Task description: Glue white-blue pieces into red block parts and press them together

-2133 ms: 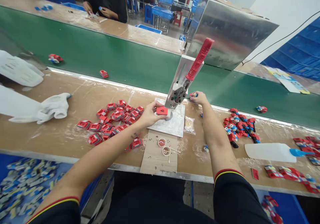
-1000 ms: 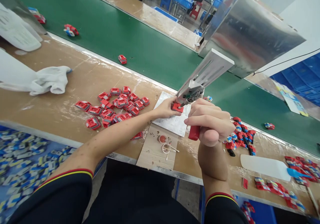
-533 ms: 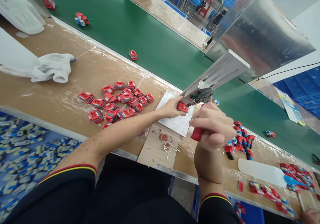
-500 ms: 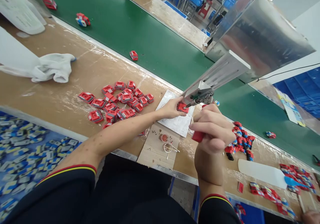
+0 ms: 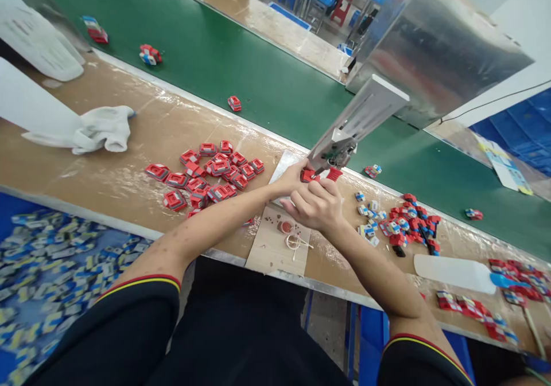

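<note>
My left hand [image 5: 293, 180] is closed on a small red plastic part [image 5: 307, 175], holding it under the tip of a metal hand press [image 5: 340, 148]. My right hand [image 5: 316, 202] is curled around the press's red lever handle [image 5: 334, 174], low and close beside my left hand; most of the handle is hidden by the fingers. Under both hands lies a pale base plate [image 5: 282, 165]. On a piece of cardboard [image 5: 258, 251] nearer me stand a small cup of red liquid [image 5: 286, 226] and a round lid with cotton swabs [image 5: 293, 241].
Left of the press lies a pile of red-and-grey toy parts [image 5: 219, 165]. Rightward are blue-and-white pieces [image 5: 370, 214] and red-and-blue ones [image 5: 411, 225]. A green conveyor belt [image 5: 275, 93] runs behind, carrying several parts. White gloves [image 5: 105, 128] lie left; a blue bin of parts [image 5: 64, 283] stands front left.
My right hand has moved down and left with the red lever handle, from raised near the camera to beside my left hand. The left hand stays on the red part.
</note>
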Tool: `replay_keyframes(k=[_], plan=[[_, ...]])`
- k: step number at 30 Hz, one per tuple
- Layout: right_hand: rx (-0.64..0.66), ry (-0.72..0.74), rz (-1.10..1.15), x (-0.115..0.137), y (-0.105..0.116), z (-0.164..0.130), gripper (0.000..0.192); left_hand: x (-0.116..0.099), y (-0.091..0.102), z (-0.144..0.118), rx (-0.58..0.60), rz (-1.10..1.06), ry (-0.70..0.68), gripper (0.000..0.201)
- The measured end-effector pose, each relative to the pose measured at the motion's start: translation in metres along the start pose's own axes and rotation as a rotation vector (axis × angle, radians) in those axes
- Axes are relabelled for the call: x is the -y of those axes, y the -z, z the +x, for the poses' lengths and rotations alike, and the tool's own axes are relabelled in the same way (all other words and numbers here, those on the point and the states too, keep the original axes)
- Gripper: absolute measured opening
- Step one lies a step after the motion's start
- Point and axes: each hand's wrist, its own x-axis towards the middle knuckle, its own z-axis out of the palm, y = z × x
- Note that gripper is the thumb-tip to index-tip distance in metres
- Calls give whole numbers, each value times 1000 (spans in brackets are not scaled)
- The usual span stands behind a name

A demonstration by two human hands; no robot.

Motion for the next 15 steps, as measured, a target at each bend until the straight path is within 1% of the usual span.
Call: replay_keyframes(k=[2, 4, 5, 7, 9, 10, 11, 12, 14, 15], plan=[[8, 97, -254, -5, -9, 1, 50, 2, 0, 3, -13, 67, 12, 16], [0, 122, -355, -10, -15, 8, 52, 0, -1, 4, -15, 145, 13, 9], [-17, 123, -372, -10, -15, 13, 54, -2, 0, 3, -7, 187, 7, 10], [-60, 147, -366, -5, -7, 19, 56, -7, 5, -1, 21, 273, -16, 16], [-103, 173, -316, 8, 15, 12, 50, -14, 18, -4, 65, 355, -39, 27], [-125, 172, -267, 18, 30, 1, 44, -17, 29, -4, 91, 396, -43, 33], [-167, 126, -217, 29, 46, -14, 37, -22, 43, -2, 115, 438, -39, 36], [-229, 54, -168, 40, 61, -33, 32, -27, 60, 3, 130, 484, -28, 34], [-343, -178, -67, 63, 83, -79, 29, -37, 101, 19, 111, 589, 13, 20], [-508, -275, -20, 74, 87, -102, 33, -41, 123, 30, 66, 646, 37, 18]])
